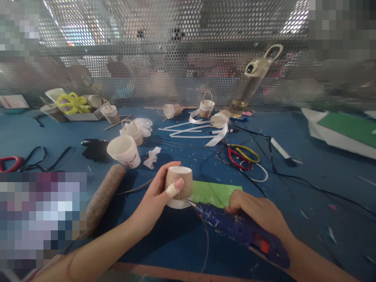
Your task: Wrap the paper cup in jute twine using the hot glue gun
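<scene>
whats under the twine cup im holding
Blue table, with a green sheet off to the right. The left hand holds the cup mouth-down, so the spot beneath and its inside are covered; the glue gun points at its rim.

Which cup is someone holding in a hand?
The twine-wrapped cup in the left hand, beside the glue gun; the other cups lie farther back, untouched.

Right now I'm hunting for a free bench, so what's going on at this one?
A person is at work on a blue table. Their left hand holds a twine-wrapped cup upside down, thumb pressed on its side. Their right hand holds a blue glue gun, its nozzle at the cup's lower edge. A green sheet lies just behind, a twine roll and a plain paper cup lie to the left, and small handled cups stand at the back.
</scene>
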Demonstrator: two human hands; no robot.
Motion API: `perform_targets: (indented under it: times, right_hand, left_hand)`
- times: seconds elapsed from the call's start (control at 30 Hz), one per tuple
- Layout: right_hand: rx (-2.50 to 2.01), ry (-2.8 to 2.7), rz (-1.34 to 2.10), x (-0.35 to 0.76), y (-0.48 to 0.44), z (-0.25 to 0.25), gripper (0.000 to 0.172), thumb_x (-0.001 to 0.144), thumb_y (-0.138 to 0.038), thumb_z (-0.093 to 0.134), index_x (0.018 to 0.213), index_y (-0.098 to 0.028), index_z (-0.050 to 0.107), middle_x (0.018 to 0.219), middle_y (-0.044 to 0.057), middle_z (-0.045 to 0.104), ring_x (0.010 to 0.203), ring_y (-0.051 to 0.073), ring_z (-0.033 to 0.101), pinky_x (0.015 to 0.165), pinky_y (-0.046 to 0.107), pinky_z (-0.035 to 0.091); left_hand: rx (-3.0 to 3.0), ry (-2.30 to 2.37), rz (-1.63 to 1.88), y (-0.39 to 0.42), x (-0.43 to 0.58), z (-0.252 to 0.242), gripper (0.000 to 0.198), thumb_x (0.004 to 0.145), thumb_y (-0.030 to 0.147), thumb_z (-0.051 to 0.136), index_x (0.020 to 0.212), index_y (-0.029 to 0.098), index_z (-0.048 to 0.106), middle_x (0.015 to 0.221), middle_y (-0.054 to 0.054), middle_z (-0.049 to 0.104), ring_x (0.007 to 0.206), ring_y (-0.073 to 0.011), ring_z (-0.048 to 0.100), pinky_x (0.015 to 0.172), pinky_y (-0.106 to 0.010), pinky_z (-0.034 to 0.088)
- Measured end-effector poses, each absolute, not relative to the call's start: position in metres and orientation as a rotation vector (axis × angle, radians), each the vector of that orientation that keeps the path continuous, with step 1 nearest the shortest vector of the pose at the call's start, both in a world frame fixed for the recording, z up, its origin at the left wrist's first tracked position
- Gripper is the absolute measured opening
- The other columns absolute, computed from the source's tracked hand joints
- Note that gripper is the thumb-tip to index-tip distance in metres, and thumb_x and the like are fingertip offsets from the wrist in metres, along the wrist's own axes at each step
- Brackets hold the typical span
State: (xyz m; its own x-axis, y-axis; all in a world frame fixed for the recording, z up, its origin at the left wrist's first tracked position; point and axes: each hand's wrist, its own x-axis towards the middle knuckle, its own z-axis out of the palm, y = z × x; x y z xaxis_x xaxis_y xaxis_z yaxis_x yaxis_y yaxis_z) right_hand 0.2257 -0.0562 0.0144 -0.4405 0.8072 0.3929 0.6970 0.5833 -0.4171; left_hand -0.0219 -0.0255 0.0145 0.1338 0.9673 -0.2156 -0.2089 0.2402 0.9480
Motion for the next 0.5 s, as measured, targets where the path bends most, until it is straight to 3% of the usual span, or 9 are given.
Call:
perform_targets:
  times: [0.2,0.5]
  right_hand:
    - [-1.178,-2.268,0.238,0.2272,-0.0557,0.0181,0.017,0.079,-0.013,0.048,0.077,-0.026,0.037,0.069,-0.004,0.054,0.053,0.012,0.050,0.051,0.026,0.029]
    - [-1.196,-2.278,0.183,0.2237,-0.0567,0.0127,0.022,0.091,-0.016,0.045,0.073,-0.025,0.038,0.064,-0.005,0.051,0.050,0.011,0.045,0.051,0.026,0.030]
  left_hand:
    - [0.897,1.084,1.074,-0.0251,-0.0205,0.0181,0.052,0.079,0.048,0.079,0.126,0.030,0.064,0.121,-0.004,0.066,0.105,-0.0229,0.060,0.084,-0.030,0.050]
    - [0.977,1.055,1.057,-0.0268,-0.0215,0.0103,0.047,0.084,0.043,0.077,0.127,0.032,0.063,0.121,-0.003,0.066,0.108,-0.0224,0.058,0.088,-0.030,0.047]
